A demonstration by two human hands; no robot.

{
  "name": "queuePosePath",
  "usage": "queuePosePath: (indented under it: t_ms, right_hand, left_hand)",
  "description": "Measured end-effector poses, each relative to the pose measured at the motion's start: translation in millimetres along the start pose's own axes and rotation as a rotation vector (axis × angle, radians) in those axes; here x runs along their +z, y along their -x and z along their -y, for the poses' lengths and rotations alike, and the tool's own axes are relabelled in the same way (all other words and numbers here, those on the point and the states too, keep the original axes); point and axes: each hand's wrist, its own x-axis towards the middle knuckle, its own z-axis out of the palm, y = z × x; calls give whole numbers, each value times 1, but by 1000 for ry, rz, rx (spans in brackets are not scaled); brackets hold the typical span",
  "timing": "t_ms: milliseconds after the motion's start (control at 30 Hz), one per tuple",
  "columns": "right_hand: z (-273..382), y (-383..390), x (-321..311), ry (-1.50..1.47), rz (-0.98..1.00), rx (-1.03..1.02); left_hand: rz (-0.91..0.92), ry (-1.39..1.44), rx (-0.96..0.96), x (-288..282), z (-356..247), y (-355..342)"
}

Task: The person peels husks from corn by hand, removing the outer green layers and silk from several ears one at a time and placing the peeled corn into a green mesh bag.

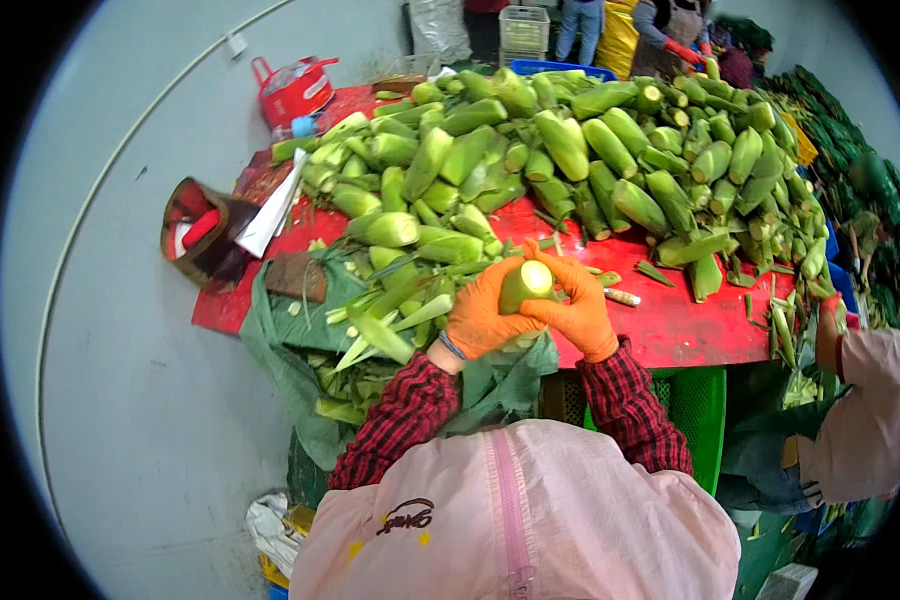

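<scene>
Both hands, in orange gloves, are wrapped round one green husked corn cob (526, 286), its cut pale end facing up. My left hand (480, 310) grips it from the left and my right hand (578, 312) from the right. Loose leaves and cobs (385, 325) lie just left of them on a green sheet (305, 390). Behind is a large heap of unpeeled corn (610, 150) on the red tabletop (660, 325). A short wooden-handled tool (622, 298), perhaps a knife, lies right of my right hand.
At back left are a red bag (300, 95) and an open brown bag (185, 235). A green crate (698, 430) stands below the table edge. A co-worker's pink sleeve (865, 410) is at right; other people (660, 30) stand behind. A wall (120, 300) bounds the left.
</scene>
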Motion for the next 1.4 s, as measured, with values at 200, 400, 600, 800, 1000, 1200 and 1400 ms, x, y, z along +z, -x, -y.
queuePosePath:
  t_ms: [200, 400, 600, 800, 1000, 1200, 1400]
  right_hand:
    - [14, 15, 58, -384, 183, 578]
    - [25, 7, 90, -455, 413, 569]
    - [32, 4, 113, -502, 515, 597]
    - [41, 6, 142, -380, 410, 469]
    - [39, 14, 163, -364, 341, 195]
    - [44, 17, 167, -113, 303, -227]
    - [55, 7, 168, 162, 253, -346]
  left_hand:
    - [-306, -110, 2, -35, 20, 63]
    - [-316, -143, -36, -65, 25, 101]
    - [-343, -251, -34, -85, 19, 124]
    - [-445, -10, -113, -83, 50, 137]
    - [-448, 596, -85, -79, 51, 143]
    - [-535, 940, -152, -78, 30, 149]
    - [-679, 1008, -324, -68, 47, 138]
